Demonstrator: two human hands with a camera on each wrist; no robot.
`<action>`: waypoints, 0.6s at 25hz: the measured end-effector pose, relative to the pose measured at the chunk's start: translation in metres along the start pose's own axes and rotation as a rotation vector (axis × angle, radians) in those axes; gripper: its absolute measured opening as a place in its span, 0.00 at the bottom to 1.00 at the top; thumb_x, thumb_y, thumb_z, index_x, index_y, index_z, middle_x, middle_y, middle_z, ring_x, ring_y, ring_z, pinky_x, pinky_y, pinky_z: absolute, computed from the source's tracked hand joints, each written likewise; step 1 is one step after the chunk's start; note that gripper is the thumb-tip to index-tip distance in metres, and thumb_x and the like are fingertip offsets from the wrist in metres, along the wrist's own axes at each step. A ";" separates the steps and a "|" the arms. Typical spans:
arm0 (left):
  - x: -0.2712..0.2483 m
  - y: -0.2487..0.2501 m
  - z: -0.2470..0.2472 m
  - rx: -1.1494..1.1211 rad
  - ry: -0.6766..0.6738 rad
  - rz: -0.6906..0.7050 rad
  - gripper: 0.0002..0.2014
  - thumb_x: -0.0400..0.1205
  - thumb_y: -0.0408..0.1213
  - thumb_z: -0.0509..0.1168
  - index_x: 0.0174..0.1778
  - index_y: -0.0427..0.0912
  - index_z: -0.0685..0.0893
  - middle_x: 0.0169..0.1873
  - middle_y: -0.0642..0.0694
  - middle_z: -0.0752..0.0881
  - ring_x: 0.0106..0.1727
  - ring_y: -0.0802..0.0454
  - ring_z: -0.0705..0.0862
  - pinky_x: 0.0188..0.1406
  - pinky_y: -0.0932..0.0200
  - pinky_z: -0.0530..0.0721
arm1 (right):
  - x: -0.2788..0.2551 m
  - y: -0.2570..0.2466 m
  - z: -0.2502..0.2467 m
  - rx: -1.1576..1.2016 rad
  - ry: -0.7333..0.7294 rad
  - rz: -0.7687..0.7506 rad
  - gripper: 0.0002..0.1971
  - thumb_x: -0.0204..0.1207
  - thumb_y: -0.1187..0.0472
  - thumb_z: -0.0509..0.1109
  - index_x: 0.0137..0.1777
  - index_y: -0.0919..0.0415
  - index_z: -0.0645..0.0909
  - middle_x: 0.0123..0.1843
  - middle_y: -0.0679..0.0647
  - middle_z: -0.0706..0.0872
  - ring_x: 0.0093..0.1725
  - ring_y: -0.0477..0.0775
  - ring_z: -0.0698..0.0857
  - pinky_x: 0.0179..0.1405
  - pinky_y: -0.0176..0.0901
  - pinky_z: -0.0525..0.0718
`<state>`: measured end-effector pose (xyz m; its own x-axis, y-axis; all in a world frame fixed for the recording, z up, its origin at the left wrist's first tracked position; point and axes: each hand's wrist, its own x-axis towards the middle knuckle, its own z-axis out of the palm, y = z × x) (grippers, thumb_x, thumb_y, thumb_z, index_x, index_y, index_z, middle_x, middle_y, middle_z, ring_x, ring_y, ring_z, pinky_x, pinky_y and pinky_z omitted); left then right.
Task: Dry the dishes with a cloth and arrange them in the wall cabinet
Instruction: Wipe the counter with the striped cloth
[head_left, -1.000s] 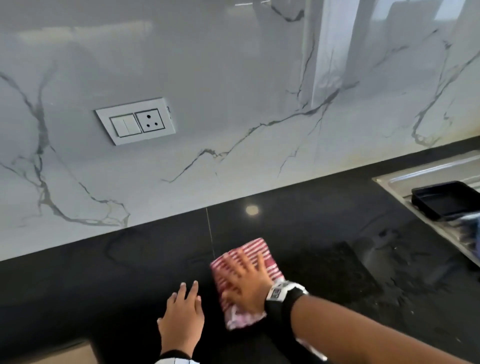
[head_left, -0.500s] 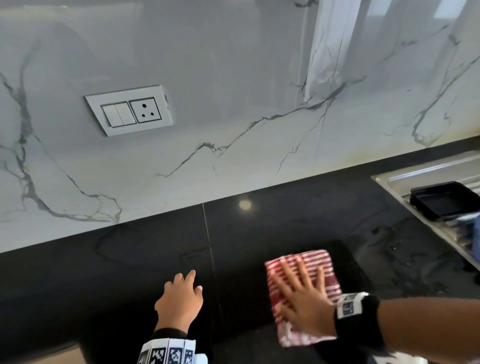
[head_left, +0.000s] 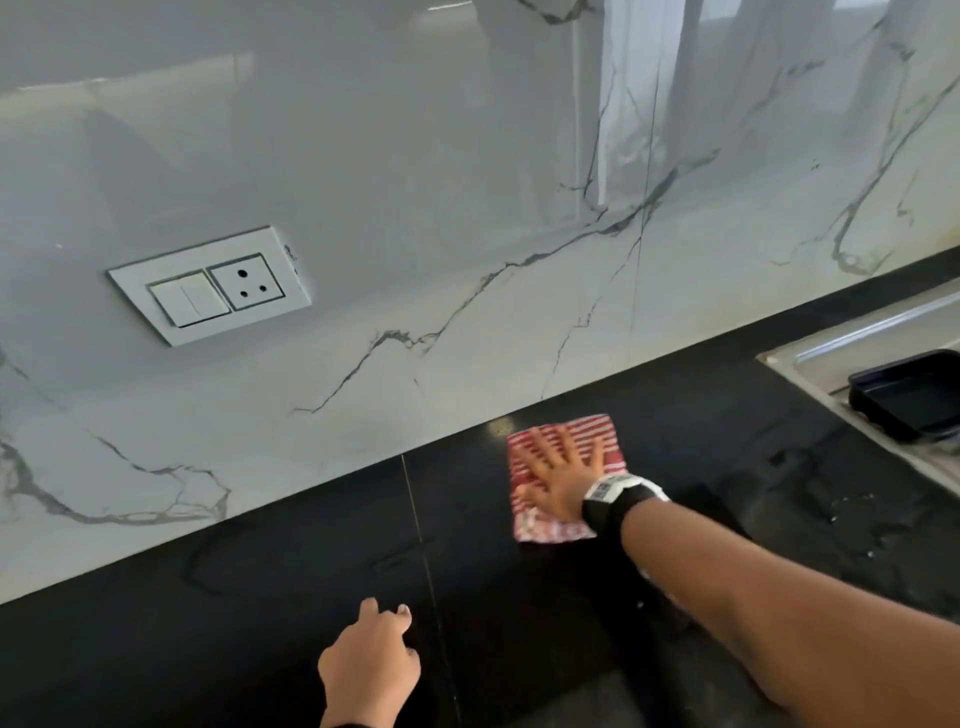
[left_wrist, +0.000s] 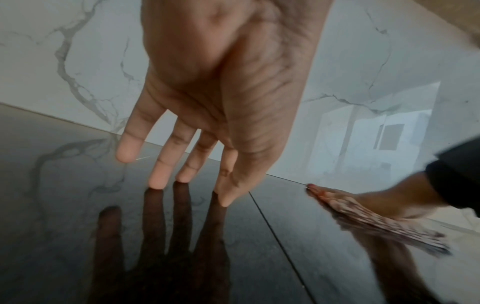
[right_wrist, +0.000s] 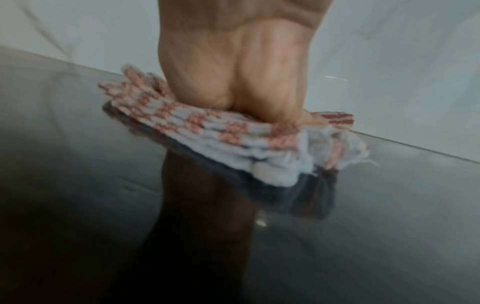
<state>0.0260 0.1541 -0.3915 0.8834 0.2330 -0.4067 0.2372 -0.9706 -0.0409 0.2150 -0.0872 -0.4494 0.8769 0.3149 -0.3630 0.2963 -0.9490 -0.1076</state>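
A folded red-and-white striped cloth (head_left: 582, 434) lies flat on the black countertop (head_left: 260, 597), close to the marble wall. My right hand (head_left: 561, 467) presses down on it with straight, spread fingers. In the right wrist view the heel of the right hand (right_wrist: 241, 67) bears on the cloth (right_wrist: 207, 131). My left hand (head_left: 371, 660) rests nearer the front edge, its straight fingertips (left_wrist: 157, 181) touching the bare counter and holding nothing. The left wrist view shows the cloth (left_wrist: 384, 228) off to the right under the other hand.
A steel sink drainboard (head_left: 810, 353) sits at the far right with a black rectangular tray (head_left: 909, 395) on it. Water drops (head_left: 841, 509) lie on the counter beside the sink. A white switch-and-socket plate (head_left: 208, 286) is set in the marble wall.
My right hand has slid the cloth right, then away from me toward the wall. The left hand has stayed near the front edge.
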 end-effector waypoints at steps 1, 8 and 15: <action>0.001 -0.001 0.002 -0.015 0.012 0.003 0.25 0.86 0.46 0.56 0.81 0.64 0.65 0.79 0.51 0.64 0.56 0.58 0.82 0.41 0.64 0.75 | -0.003 0.027 -0.001 0.027 -0.007 0.079 0.34 0.82 0.31 0.40 0.83 0.37 0.31 0.85 0.45 0.27 0.83 0.63 0.28 0.73 0.84 0.34; 0.028 -0.001 0.004 -0.080 0.054 0.065 0.42 0.78 0.63 0.66 0.84 0.63 0.51 0.84 0.48 0.44 0.85 0.43 0.50 0.72 0.40 0.76 | -0.067 0.038 0.016 0.087 -0.064 0.153 0.35 0.84 0.34 0.42 0.84 0.41 0.30 0.84 0.51 0.25 0.82 0.68 0.27 0.70 0.85 0.33; 0.056 0.013 -0.003 -0.110 -0.316 0.054 0.62 0.63 0.72 0.72 0.82 0.69 0.33 0.83 0.50 0.28 0.84 0.35 0.34 0.71 0.19 0.64 | -0.007 -0.088 0.014 -0.050 -0.084 -0.245 0.34 0.83 0.33 0.43 0.84 0.38 0.33 0.83 0.49 0.24 0.81 0.68 0.26 0.69 0.85 0.28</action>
<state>0.0796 0.1551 -0.4119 0.7309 0.1344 -0.6691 0.2508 -0.9647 0.0801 0.1771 -0.0062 -0.4503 0.7427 0.5314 -0.4074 0.5164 -0.8419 -0.1566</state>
